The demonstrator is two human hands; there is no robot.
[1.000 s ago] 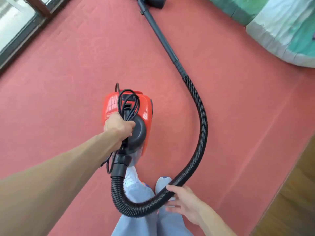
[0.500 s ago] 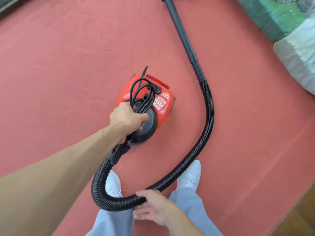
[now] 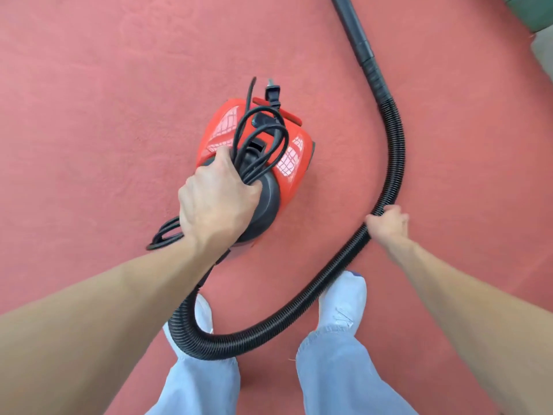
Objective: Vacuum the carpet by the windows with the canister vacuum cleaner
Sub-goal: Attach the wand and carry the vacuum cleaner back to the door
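A red canister vacuum cleaner with a black front sits over the red carpet. My left hand grips its top handle together with the bundled black power cord, whose plug sticks up at the back. A ribbed black hose loops from the canister's front past my feet and up to the rigid black wand at the top. My right hand grips the hose partway along, to the right of the canister. The floor nozzle is out of view.
My two legs in light blue trousers stand on the carpet, with the hose loop lying across my feet. A green and white padded edge shows at the top right corner.
My right hand has slid up the hose from the loop by my feet to a point right of the canister. The view has shifted, so the window is no longer seen.
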